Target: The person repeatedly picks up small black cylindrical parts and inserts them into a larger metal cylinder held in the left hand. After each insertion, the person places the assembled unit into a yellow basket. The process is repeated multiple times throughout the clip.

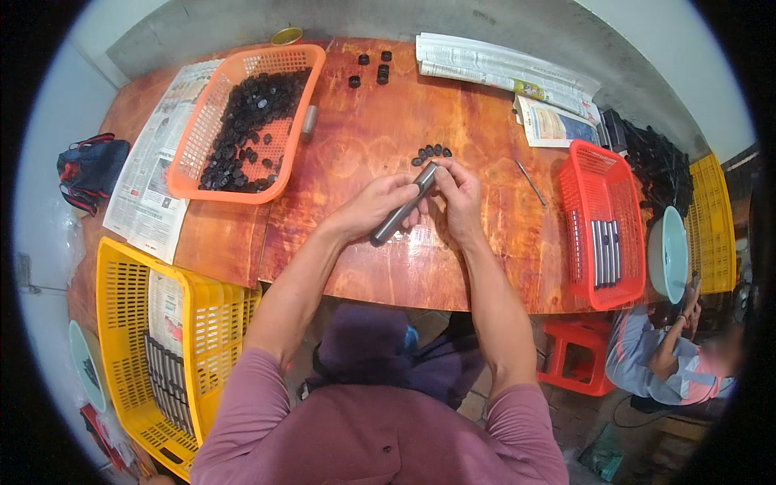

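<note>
My left hand point(378, 204) is closed around a dark grey metal tube point(396, 218), which slants with its near end down to the left. My right hand point(458, 194) grips the tube's far end with thumb and fingers; whether a small part sits between them is hidden. Just beyond my hands, several small black caps point(432, 152) lie in a curved row on the wooden table point(356, 275). More black caps point(263, 101) are heaped in an orange basket point(315, 65) to the left.
A red basket point(571, 153) with several metal tubes point(606, 250) stands at right, near a thin rod point(531, 183). At lower left, a yellow crate point(190, 323) holds tubes. Newspapers point(493, 65) lie at the back. Another person point(663, 356) sits at the far right.
</note>
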A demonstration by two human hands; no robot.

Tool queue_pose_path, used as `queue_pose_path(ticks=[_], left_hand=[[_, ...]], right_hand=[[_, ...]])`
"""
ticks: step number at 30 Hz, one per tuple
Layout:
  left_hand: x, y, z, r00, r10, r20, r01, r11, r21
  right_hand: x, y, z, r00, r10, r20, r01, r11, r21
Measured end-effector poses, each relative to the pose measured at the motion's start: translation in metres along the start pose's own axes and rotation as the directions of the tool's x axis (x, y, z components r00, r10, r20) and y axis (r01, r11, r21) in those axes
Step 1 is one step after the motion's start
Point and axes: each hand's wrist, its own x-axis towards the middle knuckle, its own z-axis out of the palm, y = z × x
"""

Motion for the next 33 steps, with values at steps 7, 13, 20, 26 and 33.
queue_pose_path(ticks=[7, 13, 20, 26, 33], left_hand=[[-0.014, 0.004, 0.008, 0.997, 0.02, -0.08, 0.002, 0.962, 0.272], [-0.039, -0.003, 0.026, 0.898, 0.436, -0.056, -0.18, 0.482, 0.857], [-0.052, -0.011, 0.04, 0.872, 0.482, 0.086, -0.089, -0.016, 0.996], [-0.05, -0.025, 0.042, 0.863, 0.474, 0.174, -0.109, -0.162, 0.981], [-0.057, -0.023, 0.058, 0.813, 0.566, 0.137, -0.119, -0.068, 0.991]], right_hand=[[-0.002, 0.002, -0.008, 1.0, 0.012, 0.0, -0.012, 0.999, -0.051], [-0.005, -0.026, -0.019, 0.983, 0.105, 0.153, 0.002, 0.817, -0.576], [-0.032, -0.06, 0.005, 0.931, 0.366, -0.015, -0.241, 0.581, -0.777], [-0.037, -0.03, -0.023, 0.975, 0.194, 0.106, -0.047, 0.652, -0.757], [-0.054, -0.021, -0.028, 0.986, 0.034, 0.165, 0.102, 0.657, -0.747]])
